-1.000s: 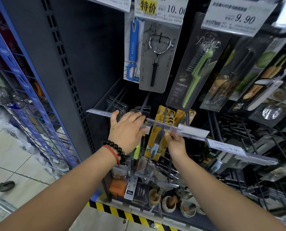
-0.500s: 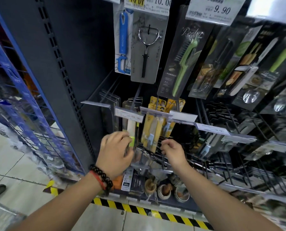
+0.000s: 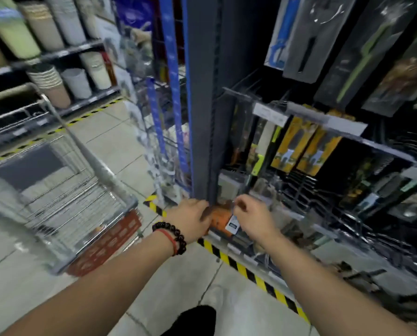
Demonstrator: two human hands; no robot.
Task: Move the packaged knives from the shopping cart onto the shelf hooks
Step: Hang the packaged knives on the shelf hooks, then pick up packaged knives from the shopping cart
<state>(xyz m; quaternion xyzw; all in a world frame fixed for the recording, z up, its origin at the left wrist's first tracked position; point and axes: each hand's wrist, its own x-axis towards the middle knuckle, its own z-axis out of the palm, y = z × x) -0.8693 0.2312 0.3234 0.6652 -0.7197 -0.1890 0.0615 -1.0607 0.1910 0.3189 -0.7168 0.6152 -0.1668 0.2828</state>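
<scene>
head view, blurred: your left grip (image 3: 190, 220) is loosely curled, your right grip (image 3: 253, 218) pinching a tag; neither grasps a knife. up and right, yellow knife packs (image 3: 293, 144) hang upright; shopping cart (image 3: 64, 190) sits left.

Shiny metal wire cart (image 3: 64, 202); glossy plastic knife packs (image 3: 288, 144).

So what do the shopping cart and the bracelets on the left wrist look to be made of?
Shopping cart: shiny metal wire, judging by the thin silvery grid bars. Bracelets: glossy dark round beads, perhaps wood or stone, beside a thin red cord; the frame is too blurred to be sure.
</scene>
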